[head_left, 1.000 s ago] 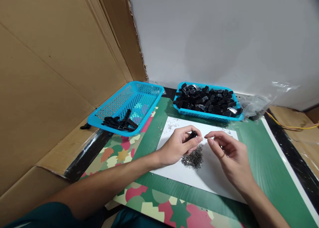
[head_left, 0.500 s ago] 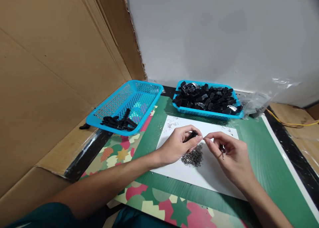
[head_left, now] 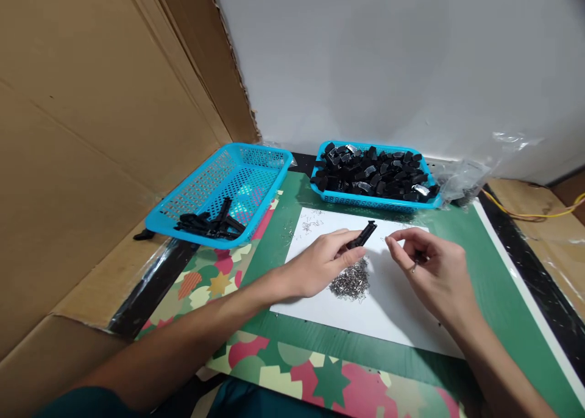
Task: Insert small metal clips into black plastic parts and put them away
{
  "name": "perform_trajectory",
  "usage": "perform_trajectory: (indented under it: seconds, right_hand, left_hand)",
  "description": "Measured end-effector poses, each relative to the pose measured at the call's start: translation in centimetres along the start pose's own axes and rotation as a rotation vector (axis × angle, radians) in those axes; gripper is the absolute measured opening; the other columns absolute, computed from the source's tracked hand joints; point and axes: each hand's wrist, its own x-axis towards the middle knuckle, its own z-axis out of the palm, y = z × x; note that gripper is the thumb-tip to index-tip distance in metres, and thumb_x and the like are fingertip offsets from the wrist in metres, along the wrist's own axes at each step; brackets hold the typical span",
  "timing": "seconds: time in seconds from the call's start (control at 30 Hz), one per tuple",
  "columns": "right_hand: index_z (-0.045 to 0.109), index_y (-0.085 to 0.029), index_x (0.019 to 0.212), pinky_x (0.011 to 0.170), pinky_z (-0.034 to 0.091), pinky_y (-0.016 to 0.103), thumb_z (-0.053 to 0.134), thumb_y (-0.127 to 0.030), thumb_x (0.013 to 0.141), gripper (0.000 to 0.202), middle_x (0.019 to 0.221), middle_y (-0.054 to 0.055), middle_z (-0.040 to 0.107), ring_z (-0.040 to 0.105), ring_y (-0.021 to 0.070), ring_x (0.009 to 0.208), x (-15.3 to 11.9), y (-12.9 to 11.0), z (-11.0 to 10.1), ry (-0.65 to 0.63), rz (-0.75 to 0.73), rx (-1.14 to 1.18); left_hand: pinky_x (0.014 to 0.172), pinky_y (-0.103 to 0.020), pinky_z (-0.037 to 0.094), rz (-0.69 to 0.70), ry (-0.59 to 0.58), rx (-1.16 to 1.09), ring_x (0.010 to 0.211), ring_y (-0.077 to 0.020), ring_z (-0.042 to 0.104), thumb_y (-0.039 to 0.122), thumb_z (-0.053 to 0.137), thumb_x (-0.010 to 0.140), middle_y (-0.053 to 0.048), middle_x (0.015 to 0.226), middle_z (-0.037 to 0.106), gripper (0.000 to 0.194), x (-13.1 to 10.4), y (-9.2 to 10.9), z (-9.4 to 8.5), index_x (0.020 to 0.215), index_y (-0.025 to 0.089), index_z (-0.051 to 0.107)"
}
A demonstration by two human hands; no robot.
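Observation:
My left hand (head_left: 326, 259) is closed around a slim black plastic part (head_left: 364, 235), whose forked end sticks up past the fingers. Just to its right, my right hand (head_left: 427, 259) pinches a tiny thin metal piece (head_left: 384, 239) between thumb and forefinger; a bit of metal also shows by its curled fingers. The hands are apart. Under and beside my left hand, a pile of small metal pieces (head_left: 351, 281) lies on a white sheet (head_left: 388, 311). More of these pieces are scattered near the sheet's upper left corner.
A blue basket (head_left: 269, 217) at the left holds several black parts. Another blue basket (head_left: 375, 202), heaped with black pieces, stands behind the sheet. Beside it lies a clear plastic bag (head_left: 464, 180). Cardboard (head_left: 100, 113) rises on the left, and a yellow cable (head_left: 525, 216) runs at the right.
My hands have moved apart, the right one shifting slightly right. More of the black part now shows above my left hand. The view has shifted a little.

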Motion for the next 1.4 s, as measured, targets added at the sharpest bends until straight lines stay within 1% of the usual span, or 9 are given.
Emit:
perform_trajectory:
  seconds: [0.1, 0.23, 0.3, 0.47, 0.7, 0.8, 0.93, 1.2, 1.4]
  right_hand:
    - [0.074, -0.021, 0.08, 0.049, 0.03, 0.028, 0.067, -0.043, 0.094, 0.027, 0.053, -0.005, 0.044, 0.039, 0.0124, 0.049, 0.4, 0.2, -0.2, -0.045, 0.045, -0.01]
    - [0.073, -0.02, 0.076, 0.048, 0.03, 0.028, 0.067, -0.046, 0.091, 0.03, 0.053, -0.003, 0.049, 0.042, 0.0133, 0.049, 0.7, 0.5, -0.5, -0.111, 0.101, -0.035]
    - [0.073, -0.02, 0.075, 0.048, 0.03, 0.028, 0.066, -0.047, 0.091, 0.032, 0.053, -0.002, 0.05, 0.043, 0.0137, 0.05, 0.7, 0.5, -0.6, -0.133, 0.12, -0.051]
    - [0.073, -0.02, 0.073, 0.048, 0.03, 0.028, 0.064, -0.047, 0.089, 0.032, 0.054, -0.001, 0.054, 0.044, 0.0139, 0.05, 0.8, 0.8, -0.5, -0.196, 0.149, -0.073]
    - [0.074, -0.02, 0.077, 0.051, 0.032, 0.029, 0.06, -0.045, 0.088, 0.031, 0.055, -0.001, 0.056, 0.047, 0.0146, 0.051, 0.7, 1.0, 0.2, -0.233, 0.149, -0.182]
    - [0.074, -0.02, 0.078, 0.054, 0.033, 0.03, 0.058, -0.045, 0.087, 0.031, 0.056, -0.001, 0.058, 0.048, 0.015, 0.051, 0.5, 1.1, 0.6, -0.222, 0.152, -0.225]
    - [0.07, -0.022, 0.075, 0.058, 0.033, 0.032, 0.055, -0.045, 0.087, 0.031, 0.055, -0.001, 0.058, 0.048, 0.0151, 0.049, 0.2, 1.2, 1.3, -0.16, 0.129, -0.278]
    - [0.069, -0.023, 0.072, 0.06, 0.036, 0.033, 0.058, -0.051, 0.085, 0.032, 0.054, 0.0, 0.057, 0.046, 0.018, 0.054, -0.2, 1.1, 1.8, -0.1, 0.158, -0.292]
    - [0.07, -0.023, 0.076, 0.06, 0.036, 0.033, 0.057, -0.049, 0.088, 0.032, 0.06, 0.003, 0.064, 0.052, 0.0205, 0.059, -0.6, 1.0, 2.1, -0.081, 0.159, -0.33]
  left_hand:
    - [0.096, -0.039, 0.048, 0.039, 0.028, 0.253, 0.104, -0.0249, 0.063, 0.047, 0.04, 0.112, -0.009, 0.111, 0.065, 0.04, -0.4, -0.4, 0.1, 0.13, 0.021, 0.065]
    - [0.104, -0.043, 0.048, 0.071, 0.026, 0.36, 0.118, -0.0277, 0.063, 0.043, 0.037, 0.114, -0.013, 0.129, 0.065, 0.046, -0.5, -1.0, 0.6, 0.152, 0.022, 0.05]
    - [0.107, -0.044, 0.048, 0.1, 0.032, 0.392, 0.125, -0.0287, 0.062, 0.039, 0.036, 0.114, -0.014, 0.136, 0.065, 0.047, -0.5, -1.3, 0.9, 0.156, 0.02, 0.047]
    - [0.105, -0.043, 0.051, 0.159, 0.008, 0.435, 0.121, -0.028, 0.064, 0.037, 0.038, 0.114, -0.014, 0.131, 0.068, 0.042, -0.3, -1.7, 1.1, 0.147, 0.018, 0.055]
    - [0.1, -0.042, 0.053, 0.233, -0.053, 0.506, 0.113, -0.0261, 0.063, 0.029, 0.039, 0.114, -0.012, 0.118, 0.068, 0.039, -0.2, -1.8, 1.2, 0.149, 0.017, 0.051]
    - [0.097, -0.042, 0.054, 0.263, -0.05, 0.531, 0.11, -0.0259, 0.063, 0.028, 0.04, 0.114, -0.012, 0.115, 0.067, 0.038, -0.2, -1.9, 1.3, 0.147, 0.016, 0.053]
    - [0.093, -0.04, 0.054, 0.282, -0.041, 0.544, 0.105, -0.0256, 0.064, 0.03, 0.041, 0.114, -0.011, 0.11, 0.067, 0.036, -0.2, -2.2, 1.3, 0.144, 0.016, 0.055]
    - [0.093, -0.039, 0.053, 0.262, -0.068, 0.527, 0.106, -0.0246, 0.065, 0.031, 0.039, 0.115, -0.012, 0.115, 0.068, 0.036, -0.2, -2.0, 1.2, 0.142, 0.015, 0.056]
    - [0.092, -0.039, 0.052, 0.262, -0.071, 0.485, 0.104, -0.0248, 0.065, 0.028, 0.04, 0.114, -0.012, 0.114, 0.069, 0.034, -0.1, -2.0, 1.2, 0.142, 0.016, 0.057]
